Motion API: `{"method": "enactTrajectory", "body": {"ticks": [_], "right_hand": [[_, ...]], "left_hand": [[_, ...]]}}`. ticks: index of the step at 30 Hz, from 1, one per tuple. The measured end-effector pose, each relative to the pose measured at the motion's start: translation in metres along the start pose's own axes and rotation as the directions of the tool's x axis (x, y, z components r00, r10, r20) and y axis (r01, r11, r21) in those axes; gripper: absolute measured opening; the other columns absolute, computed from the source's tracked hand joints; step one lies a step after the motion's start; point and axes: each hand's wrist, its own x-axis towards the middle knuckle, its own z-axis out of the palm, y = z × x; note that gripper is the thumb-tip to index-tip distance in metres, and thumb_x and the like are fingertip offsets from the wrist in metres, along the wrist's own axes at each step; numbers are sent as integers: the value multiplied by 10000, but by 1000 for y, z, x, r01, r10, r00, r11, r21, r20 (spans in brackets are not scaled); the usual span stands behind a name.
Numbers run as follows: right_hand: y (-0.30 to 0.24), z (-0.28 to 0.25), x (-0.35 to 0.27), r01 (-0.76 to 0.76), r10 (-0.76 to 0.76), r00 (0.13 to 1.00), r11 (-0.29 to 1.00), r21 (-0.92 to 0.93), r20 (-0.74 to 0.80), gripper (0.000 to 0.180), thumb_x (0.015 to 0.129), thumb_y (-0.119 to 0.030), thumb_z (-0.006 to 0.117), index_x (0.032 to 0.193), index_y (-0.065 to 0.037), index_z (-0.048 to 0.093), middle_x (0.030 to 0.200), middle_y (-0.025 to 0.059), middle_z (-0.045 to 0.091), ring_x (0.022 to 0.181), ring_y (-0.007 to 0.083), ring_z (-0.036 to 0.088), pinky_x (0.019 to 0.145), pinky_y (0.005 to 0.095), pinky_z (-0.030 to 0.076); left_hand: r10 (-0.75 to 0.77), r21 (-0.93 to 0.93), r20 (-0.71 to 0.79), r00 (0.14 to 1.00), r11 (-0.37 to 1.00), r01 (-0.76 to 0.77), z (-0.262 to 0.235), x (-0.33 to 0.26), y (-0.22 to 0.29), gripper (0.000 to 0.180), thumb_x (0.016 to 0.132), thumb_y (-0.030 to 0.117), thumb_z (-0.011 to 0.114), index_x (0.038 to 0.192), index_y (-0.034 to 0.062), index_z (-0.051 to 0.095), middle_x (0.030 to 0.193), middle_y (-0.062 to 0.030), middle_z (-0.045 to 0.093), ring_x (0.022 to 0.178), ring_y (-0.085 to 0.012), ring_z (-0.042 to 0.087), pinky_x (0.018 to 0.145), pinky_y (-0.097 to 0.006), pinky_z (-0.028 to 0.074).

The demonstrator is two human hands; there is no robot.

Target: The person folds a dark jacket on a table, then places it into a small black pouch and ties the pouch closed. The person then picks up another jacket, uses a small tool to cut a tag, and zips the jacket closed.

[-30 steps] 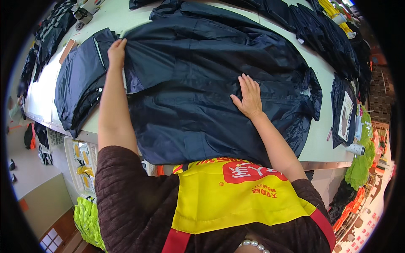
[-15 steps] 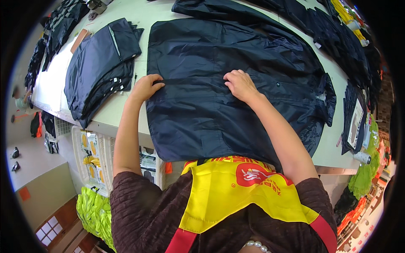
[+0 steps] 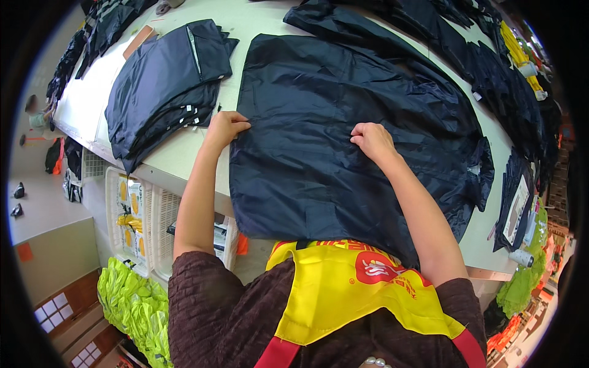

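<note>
A dark navy jacket of thin, slightly shiny cloth lies spread on the table, its hem end at the left and collar end at the right. My left hand pinches the cloth at the hem edge between thumb and fingers. Over the middle of the jacket, my right hand is closed, with the fingertips gripping the cloth. Creases run between the two hands. One dark sleeve stretches along the jacket's far side.
A stack of folded dark garments sits to the left on the pale table. More dark garments lie at the far right, beside a folded packet. Below the left edge are white baskets and bright yellow-green garments.
My fingers have closed more on the cloth, and both hands sit slightly nearer me. The round snap on the jacket's front no longer shows. The whole view has shifted.
</note>
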Motion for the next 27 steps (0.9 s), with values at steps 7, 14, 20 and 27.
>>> {"method": "enactTrajectory", "body": {"ticks": [7, 14, 20, 27], "right_hand": [[-2, -10, 28, -66, 78, 975, 996, -67, 206, 178, 685, -138, 753, 855, -108, 708, 915, 111, 676, 924, 291, 630, 786, 383, 503], [10, 5, 62, -155, 236, 899, 959, -237, 369, 397, 683, -237, 806, 1006, -42, 684, 1093, 164, 639, 1030, 320, 611, 880, 380, 495], [8, -23, 21, -222, 240, 964, 963, -153, 114, 674, 535, -410, 857, 1050, -28, 648, 1115, 161, 629, 1055, 267, 606, 892, 340, 495], [105, -51, -141, 156, -152, 557, 985, -77, -817, 355, 591, -205, 733, 903, -56, 650, 1010, 160, 588, 978, 344, 542, 864, 447, 428]], "left_hand": [[-176, -48, 185, 967, 981, 188, -13, 25, -5, 200, 719, 141, 780, 758, -3, 647, 604, -22, 584, 488, -99, 515, 463, -222, 422], [-240, 40, 300, 923, 970, 239, -14, 39, -9, 269, 744, 264, 764, 721, 37, 620, 571, -14, 564, 468, -120, 495, 456, -277, 412], [-316, 636, 353, 880, 771, 22, -14, 64, -26, 573, 731, 613, 655, 812, 47, 681, 721, -67, 640, 641, -170, 584, 597, -342, 464], [-424, 281, 64, 903, 876, 391, -12, 21, 6, 335, 701, 287, 801, 698, 30, 587, 640, -85, 575, 549, -190, 564, 493, -318, 462]]}}
